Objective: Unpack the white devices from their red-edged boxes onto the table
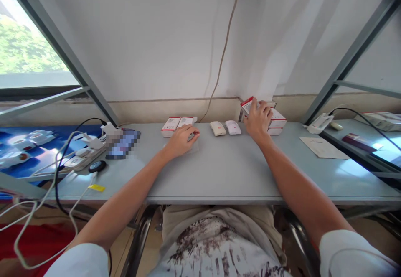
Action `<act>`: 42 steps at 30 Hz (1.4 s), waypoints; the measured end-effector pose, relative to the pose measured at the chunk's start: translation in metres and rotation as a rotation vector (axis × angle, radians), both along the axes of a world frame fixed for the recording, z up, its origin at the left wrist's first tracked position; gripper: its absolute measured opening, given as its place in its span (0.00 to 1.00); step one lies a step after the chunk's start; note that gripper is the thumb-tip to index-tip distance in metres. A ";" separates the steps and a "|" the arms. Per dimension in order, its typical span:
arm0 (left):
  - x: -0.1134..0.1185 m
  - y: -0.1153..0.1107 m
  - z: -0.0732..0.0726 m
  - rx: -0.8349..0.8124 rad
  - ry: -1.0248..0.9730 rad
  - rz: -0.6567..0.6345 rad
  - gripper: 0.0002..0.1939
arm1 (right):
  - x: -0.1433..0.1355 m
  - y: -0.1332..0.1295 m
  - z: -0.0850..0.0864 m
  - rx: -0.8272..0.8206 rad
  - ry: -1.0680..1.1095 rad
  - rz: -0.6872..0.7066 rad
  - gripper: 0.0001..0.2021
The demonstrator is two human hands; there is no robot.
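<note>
"What's at the far left of the cream device (218, 128)?"

"A power strip (83, 158) crowded with plugs, its far end lost in a blur. Nearer the cream device is a phone (123, 144), its screen pixelated beyond reading. A round black puck (97, 166) sits closer to the front edge of the tabletop (219, 176)."

"And the left hand (181, 140)?"

"Left of the cream device, in front of two red-and-white boxes (177, 123), partly covering them. Its grip is curled, with thumb and fingers close together. Something clear (192, 146) shows beneath it, too faint to name, and I can't tell whether the fingers have hold of anything."

"Just beside the cream device, on the right?"

"A white device (233, 127), lying flat and apart from it. Both show a small red mark, too small to read."

"Then the right hand (258, 120)?"

"Farther right of the cream device, its grip closed on a tilted box (247, 105). The fingers hide much of that box, and its print is illegible. The stacked boxes (277, 122) are partly behind the hand, so I can't count them."

"Anything beyond?"

"Well to the right of the cream device, a paper sheet (324, 147) with print too faint to read, and behind it a white adapter (320, 123) with a black cable."
</note>
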State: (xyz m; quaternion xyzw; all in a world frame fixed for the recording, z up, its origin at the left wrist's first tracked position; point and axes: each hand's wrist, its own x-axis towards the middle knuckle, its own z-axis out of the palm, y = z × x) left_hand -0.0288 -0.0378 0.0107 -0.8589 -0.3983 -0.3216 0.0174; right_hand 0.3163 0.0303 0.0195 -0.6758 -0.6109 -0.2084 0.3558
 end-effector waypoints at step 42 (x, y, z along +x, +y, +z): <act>0.030 0.007 -0.009 0.162 -0.229 0.059 0.36 | -0.080 -0.034 0.004 -0.402 0.988 1.015 0.30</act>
